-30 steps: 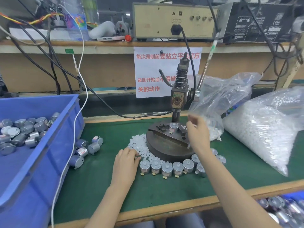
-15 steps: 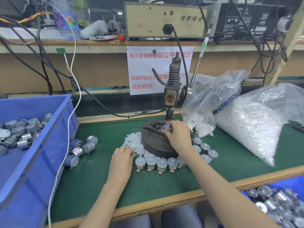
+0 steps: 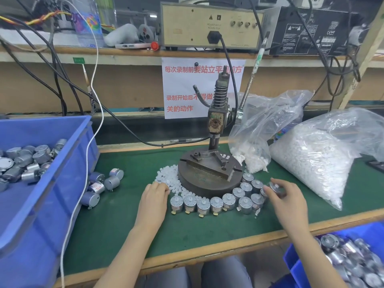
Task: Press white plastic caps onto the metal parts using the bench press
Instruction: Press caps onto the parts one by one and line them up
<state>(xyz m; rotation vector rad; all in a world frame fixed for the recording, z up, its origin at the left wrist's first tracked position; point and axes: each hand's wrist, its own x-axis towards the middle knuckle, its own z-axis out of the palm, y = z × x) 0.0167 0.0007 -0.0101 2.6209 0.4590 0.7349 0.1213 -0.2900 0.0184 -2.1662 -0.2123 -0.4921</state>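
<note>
Pinching a metal part (image 3: 274,187), my right hand (image 3: 289,202) held it beside the bench press (image 3: 209,171), freeing that for reloading; my left hand (image 3: 154,201) lay curled on the white caps (image 3: 167,179), grip indiscernible.

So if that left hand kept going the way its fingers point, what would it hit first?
The left hand would meet the pile of loose white caps first; its fingertips are at the pile's edge. Right behind them sits the press's round base, though depth is hard to judge.
</note>
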